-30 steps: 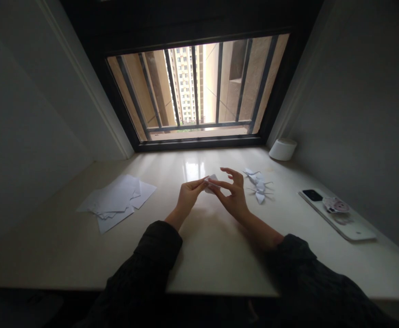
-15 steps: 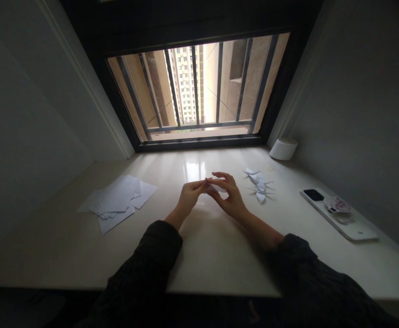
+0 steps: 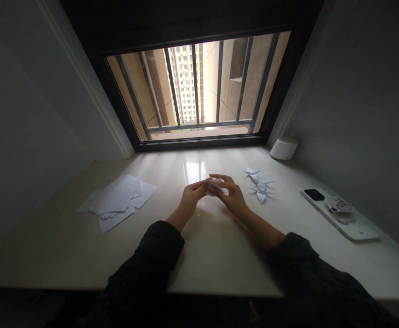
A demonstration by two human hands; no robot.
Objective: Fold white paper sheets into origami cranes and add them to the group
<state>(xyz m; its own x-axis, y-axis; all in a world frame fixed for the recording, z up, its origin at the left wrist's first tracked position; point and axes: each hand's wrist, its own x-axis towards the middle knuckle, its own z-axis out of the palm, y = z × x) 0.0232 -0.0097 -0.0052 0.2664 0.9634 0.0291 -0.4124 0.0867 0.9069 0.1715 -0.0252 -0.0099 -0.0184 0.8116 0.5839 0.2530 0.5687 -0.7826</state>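
A small piece of folded white paper (image 3: pixel 215 187) is held between both hands above the middle of the sill. My left hand (image 3: pixel 191 197) pinches its left side, thumb and fingers closed together. From the right, my right hand (image 3: pixel 232 195) grips it with thumb and fingertips, the index finger arched over the top. Much of the paper is hidden behind the fingers, so its exact folds cannot be made out. Right of my hands lie several folded paper cranes (image 3: pixel 261 186), set close together in a short row.
Loose white paper sheets (image 3: pixel 117 196) lie in an uneven pile on the left of the pale sill (image 3: pixel 220 264). To the right are a white phone (image 3: pixel 353 227) with a round grip and a white cylindrical object (image 3: pixel 284 149) by the wall. Behind is a barred window (image 3: pixel 199 91).
My right thumb and fingers have shifted slightly on the folded paper, and more of its white surface shows between the hands. The cranes, sheets and phone stay in place.
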